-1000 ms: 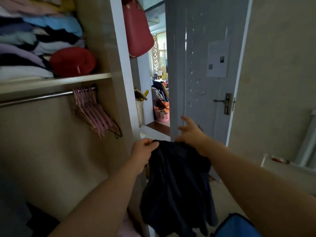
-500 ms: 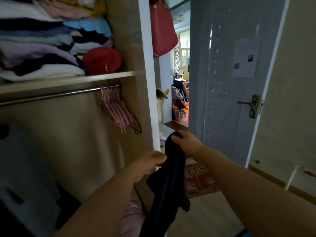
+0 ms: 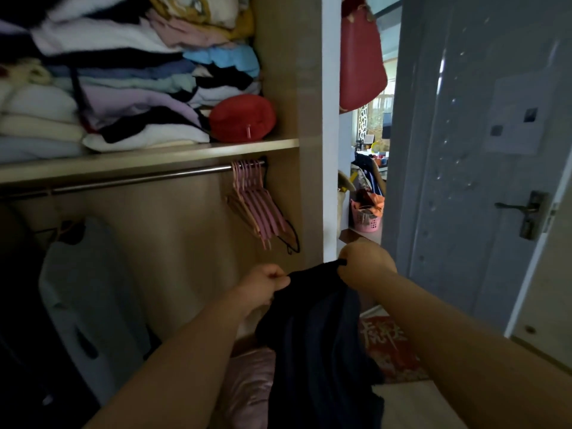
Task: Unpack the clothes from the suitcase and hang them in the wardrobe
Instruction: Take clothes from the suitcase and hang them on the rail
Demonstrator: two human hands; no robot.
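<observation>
dark navy garment (image 3: 312, 329) hangs in front of the wardrobe (image 3: 291, 72), your left hand (image 3: 266, 286) and right hand (image 3: 366, 264) fingers clamped on its top edge, pink hangers (image 3: 257, 205) on the rail (image 3: 139, 180) above.

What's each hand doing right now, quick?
Left hand: pinching the top edge of the dark garment.
Right hand: gripping the same garment's top edge.

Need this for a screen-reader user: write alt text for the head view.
The left hand and right hand each pinch the top edge of a dark garment, held up before an open wardrobe. Empty pink hangers bunch at the right end of the rail, below a shelf stacked with folded clothes.
</observation>
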